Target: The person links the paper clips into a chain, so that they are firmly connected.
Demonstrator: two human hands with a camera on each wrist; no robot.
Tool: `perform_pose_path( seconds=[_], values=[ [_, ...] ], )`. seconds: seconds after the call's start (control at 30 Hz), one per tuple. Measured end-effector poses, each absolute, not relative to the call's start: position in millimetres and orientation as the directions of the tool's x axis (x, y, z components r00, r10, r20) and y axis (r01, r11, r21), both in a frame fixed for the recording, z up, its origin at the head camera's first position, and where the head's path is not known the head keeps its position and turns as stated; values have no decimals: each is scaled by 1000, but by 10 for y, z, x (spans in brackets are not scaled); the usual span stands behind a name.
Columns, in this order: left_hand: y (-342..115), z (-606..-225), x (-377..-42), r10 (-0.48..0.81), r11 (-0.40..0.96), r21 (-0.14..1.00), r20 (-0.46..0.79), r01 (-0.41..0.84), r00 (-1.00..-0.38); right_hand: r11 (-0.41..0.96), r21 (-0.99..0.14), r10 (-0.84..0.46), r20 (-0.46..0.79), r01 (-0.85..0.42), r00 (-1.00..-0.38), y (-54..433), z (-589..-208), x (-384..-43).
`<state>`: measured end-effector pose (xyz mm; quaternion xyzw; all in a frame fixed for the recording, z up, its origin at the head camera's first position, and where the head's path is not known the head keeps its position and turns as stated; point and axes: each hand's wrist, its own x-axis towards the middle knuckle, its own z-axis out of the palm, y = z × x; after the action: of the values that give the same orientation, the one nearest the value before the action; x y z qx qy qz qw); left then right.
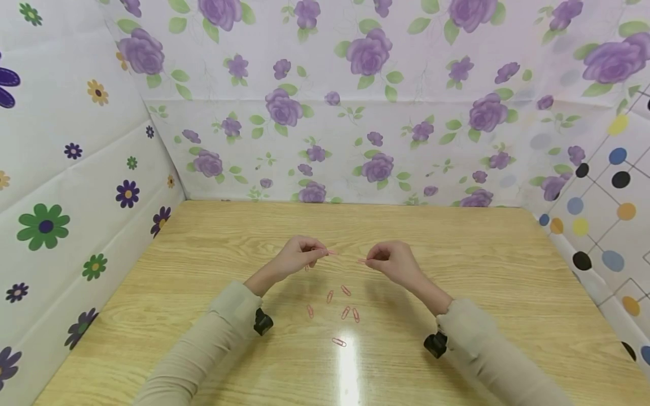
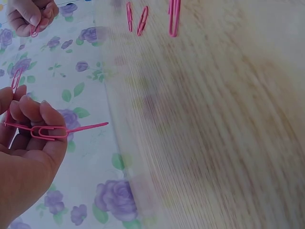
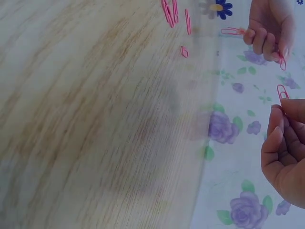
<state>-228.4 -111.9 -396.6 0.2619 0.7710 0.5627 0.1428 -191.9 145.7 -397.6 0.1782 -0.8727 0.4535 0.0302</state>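
My left hand (image 1: 303,252) pinches a pink paper clip (image 1: 332,252) between thumb and fingertips, its free end toward the right hand. In the left wrist view, more linked pink paper clips (image 2: 47,132) hang from it across the curled fingers, forming a short chain. My right hand (image 1: 396,260) pinches a single pink paper clip (image 3: 282,90) by one end. The two held clips point at each other above the table, with a gap between them. Several loose pink paper clips (image 1: 346,312) lie on the table below and between the hands.
The wood-grain table (image 1: 457,237) meets a flowered cloth wall (image 1: 330,152) at the back. Patterned side walls stand at left (image 1: 76,186) and right (image 1: 604,225). One loose paper clip (image 1: 338,341) lies nearer the front, beside a bright reflection.
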Motion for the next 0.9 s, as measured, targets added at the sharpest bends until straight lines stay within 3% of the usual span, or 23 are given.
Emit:
perform_pose_path(
  seconds=[0.4,0.9],
  values=[
    [-1072,-3742,-2142,564,196,943,117,270,-818,537,-735,-266,318,-414,-910,1279,-4018,-1985],
    [-1046,-3698,-2151,542,184,947,126,263,-831,548,-715,-264,345,-435,-901,1154,-3986,-2044]
  ],
)
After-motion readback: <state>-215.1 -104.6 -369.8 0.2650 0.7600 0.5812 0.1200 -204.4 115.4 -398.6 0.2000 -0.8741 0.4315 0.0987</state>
